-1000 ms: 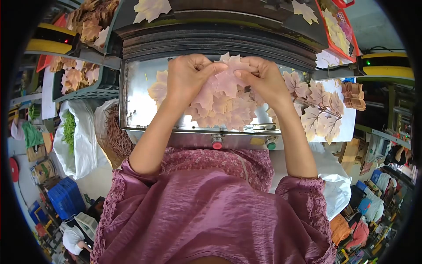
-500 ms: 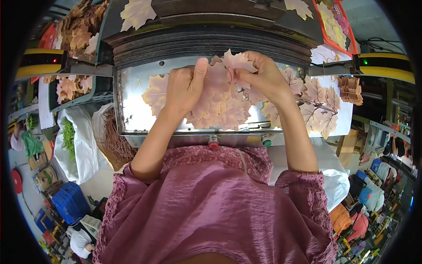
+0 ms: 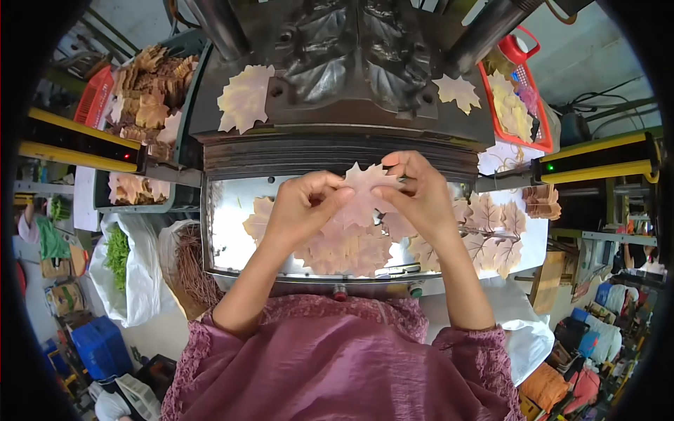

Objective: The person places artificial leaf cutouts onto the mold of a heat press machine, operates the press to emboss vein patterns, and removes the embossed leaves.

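Between both hands is a pale pink artificial maple leaf [image 3: 363, 184], held up over the metal worktop. My left hand [image 3: 303, 207] pinches its left edge between thumb and fingers. On the opposite edge, my right hand [image 3: 420, 198] grips it with the thumb in front. Beneath lies a heap of similar pink leaves [image 3: 344, 252], spread on the shiny metal tray [image 3: 228, 242]. A yellowish leaf [image 3: 258, 216] sticks out left of the heap. To the right, veined leaves on stems [image 3: 491, 231] rest on the worktop's edge.
Ahead stands a press with a dark metal mould [image 3: 319, 63]; single leaves [image 3: 246, 98] lie on its ledge. A crate of stacked leaves [image 3: 184, 140] is at left, a red basket [image 3: 540, 133] at right. Red [image 3: 340, 292] and green [image 3: 415, 290] buttons line the front edge.
The head view has tilted up, showing more of the press. My left hand has come off the heap to grip the leaf's left edge, while my right hand keeps hold of it.
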Demonstrator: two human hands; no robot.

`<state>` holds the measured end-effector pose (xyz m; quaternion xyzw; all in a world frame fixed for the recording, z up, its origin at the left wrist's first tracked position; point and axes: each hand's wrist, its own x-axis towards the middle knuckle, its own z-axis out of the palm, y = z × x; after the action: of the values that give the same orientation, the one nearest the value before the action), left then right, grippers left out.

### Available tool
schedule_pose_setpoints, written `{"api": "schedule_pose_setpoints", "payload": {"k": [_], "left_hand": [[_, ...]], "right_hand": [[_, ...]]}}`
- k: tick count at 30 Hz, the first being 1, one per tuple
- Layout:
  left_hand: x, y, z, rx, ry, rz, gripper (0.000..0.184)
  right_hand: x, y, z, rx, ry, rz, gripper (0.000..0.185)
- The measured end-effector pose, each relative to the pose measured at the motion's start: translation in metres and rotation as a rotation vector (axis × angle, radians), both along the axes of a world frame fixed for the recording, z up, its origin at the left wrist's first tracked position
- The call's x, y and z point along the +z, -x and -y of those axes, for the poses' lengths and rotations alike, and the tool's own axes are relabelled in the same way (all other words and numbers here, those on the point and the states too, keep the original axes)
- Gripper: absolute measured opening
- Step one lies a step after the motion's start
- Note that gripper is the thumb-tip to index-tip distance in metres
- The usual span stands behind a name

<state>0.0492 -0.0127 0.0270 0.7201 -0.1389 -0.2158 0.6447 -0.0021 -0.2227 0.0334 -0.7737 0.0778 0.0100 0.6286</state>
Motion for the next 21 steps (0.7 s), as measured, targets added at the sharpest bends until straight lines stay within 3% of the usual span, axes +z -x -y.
{"api": "schedule_pose_setpoints", "payload": {"k": [2,7,10,12,14,15,17,21], "left_hand": [[0.014,0.002,0.0,-0.026,0.047,-0.152,0.004],[0.035,-0.003,-0.007,-0.077,0.104,-0.087,0.003],[0.071,-0.02,-0.004,-0.082,0.054,-0.025,0.004],[0.109,-0.051,0.022,-0.091,0.042,0.292,0.006],[0.126,-0.089,0.052,-0.031,-0.228,0.71,0.008],[0.119,-0.098,0.055,-0.025,-0.225,0.74,0.008],[0.096,-0.12,0.067,0.202,-0.516,1.212,0.015],[0.096,-0.121,0.077,0.208,-0.474,1.057,0.023]], "right_hand": [[0.01,0.003,0.003,-0.042,-0.085,-0.035,0.038],[0.038,0.002,0.012,-0.093,-0.043,0.171,0.032],[0.066,-0.04,0.031,-0.27,-0.082,0.348,0.028],[0.088,-0.101,0.05,-0.266,0.238,0.528,0.031],[0.072,-0.175,0.066,-0.287,0.474,0.457,0.027],[0.062,-0.188,0.062,-0.292,0.475,0.488,0.027],[0.049,-0.215,0.066,-0.336,0.941,0.381,0.032],[0.038,-0.221,0.074,-0.425,1.079,0.685,0.035]]}}
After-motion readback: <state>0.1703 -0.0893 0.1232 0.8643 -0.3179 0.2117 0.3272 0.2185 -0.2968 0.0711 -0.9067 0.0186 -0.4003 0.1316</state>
